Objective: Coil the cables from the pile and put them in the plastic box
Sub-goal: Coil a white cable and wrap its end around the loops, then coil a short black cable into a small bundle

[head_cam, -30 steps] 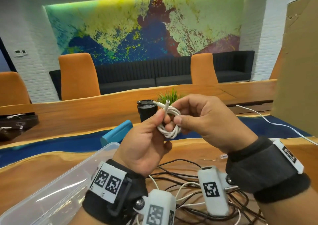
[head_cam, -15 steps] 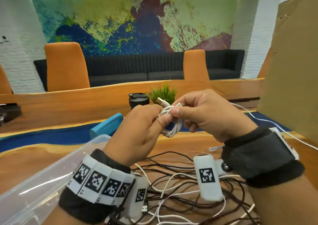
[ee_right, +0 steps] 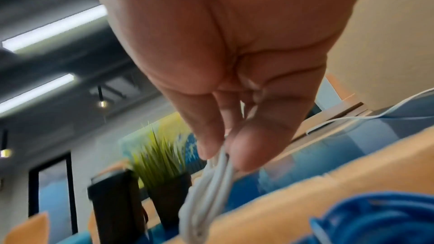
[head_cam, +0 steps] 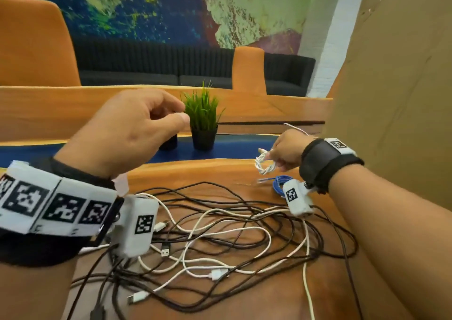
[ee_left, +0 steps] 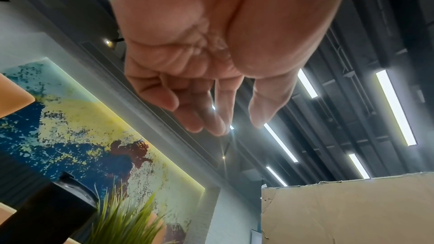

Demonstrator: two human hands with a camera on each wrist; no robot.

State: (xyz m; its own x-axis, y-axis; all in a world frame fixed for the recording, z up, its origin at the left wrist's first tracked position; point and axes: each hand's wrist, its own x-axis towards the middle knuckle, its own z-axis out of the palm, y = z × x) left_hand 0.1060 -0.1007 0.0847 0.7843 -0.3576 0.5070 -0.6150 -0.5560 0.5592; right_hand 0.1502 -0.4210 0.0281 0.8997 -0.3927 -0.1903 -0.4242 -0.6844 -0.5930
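Two hands worked above our tangled pile of cables [head_cam: 220,241], which lay spread on the wooden table [head_cam: 215,170] and serves as our landmark throughout. Up and to the left of the pile, our left hand [head_cam: 129,133] hovered in the air with its fingers loosely curled and nothing in them; the left wrist view showed a bare palm and relaxed fingers [ee_left: 206,110]. Beyond the pile, further back on the table, stood a small potted plant [head_cam: 203,119] with a dark cup partly hidden beside it. Beyond the pile's far right corner, our right hand [head_cam: 286,152] pinched a small white coiled cable [head_cam: 265,164] between thumb and fingertips, low over the table. Just below that coil, at the pile's right edge, lay a blue coiled cable [head_cam: 281,185], partly hidden by the wrist camera. Right of the pile rose a large cardboard sheet [head_cam: 396,94]. We could not see the plastic box in any view.

We judged the white coil to be light, soft and springy, likely to loosen if released carelessly, so pinching across all its loops together seemed wise. The loose cables looked limp and prone to snagging one another; we would take one by its plug end.
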